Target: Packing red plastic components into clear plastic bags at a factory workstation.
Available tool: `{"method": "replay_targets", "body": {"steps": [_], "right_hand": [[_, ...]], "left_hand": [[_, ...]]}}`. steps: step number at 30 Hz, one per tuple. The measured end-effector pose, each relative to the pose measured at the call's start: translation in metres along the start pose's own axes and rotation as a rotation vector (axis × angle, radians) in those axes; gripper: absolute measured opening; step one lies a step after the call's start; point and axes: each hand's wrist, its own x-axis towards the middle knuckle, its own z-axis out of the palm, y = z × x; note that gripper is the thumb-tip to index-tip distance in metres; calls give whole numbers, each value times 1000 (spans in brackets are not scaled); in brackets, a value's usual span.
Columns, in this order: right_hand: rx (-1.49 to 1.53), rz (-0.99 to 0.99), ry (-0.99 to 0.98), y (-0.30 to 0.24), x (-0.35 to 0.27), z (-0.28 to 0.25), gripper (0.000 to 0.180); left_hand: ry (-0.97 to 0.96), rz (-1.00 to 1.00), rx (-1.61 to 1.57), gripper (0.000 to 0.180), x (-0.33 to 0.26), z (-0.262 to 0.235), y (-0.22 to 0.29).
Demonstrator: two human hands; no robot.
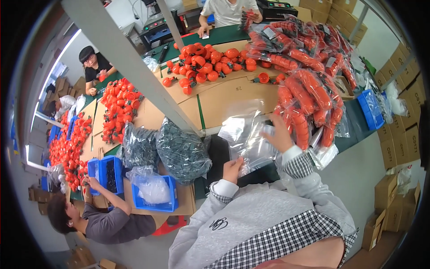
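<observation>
In front of me is a flat clear plastic bag (251,145) with a white label patch. My left hand (233,170) pinches its near edge, fingers closed on the plastic. Over the bag's right side is my right hand (279,133), its fingers apart and touching the film; I see no firm grip there. Just beyond the right hand lie clear bags packed with red-orange round parts (301,96). Loose red-orange round parts with dark fittings (204,62) are heaped farther back on the cardboard-covered table (233,96).
Large clear bags of dark parts (183,150) stand to my left, beside blue bins (154,195). A white post (130,62) slants across the table. At right are a blue bin (370,110) and stacked cartons (401,134). Co-workers sit left and across, one at near left (112,219).
</observation>
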Motion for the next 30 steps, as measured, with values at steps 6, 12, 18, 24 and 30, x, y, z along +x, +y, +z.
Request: {"method": "replay_targets", "body": {"steps": [6, 12, 18, 24, 30], "right_hand": [[220, -327, -545, -23, -65, -3, 34], [119, -387, -470, 10, -64, -22, 11], [-556, -259, -681, 98, -97, -43, 13], [-142, -51, -873, 50, -76, -60, 31], [366, -516, -455, -30, -50, -43, 32]], "left_hand": [[81, -104, 79, 37, 4, 9, 18], [98, -135, 197, 39, -4, 33, 18], [154, -120, 58, 28, -19, 13, 18], [226, -166, 139, 23, -46, 12, 42], [266, -189, 218, 28, -48, 38, 44]]}}
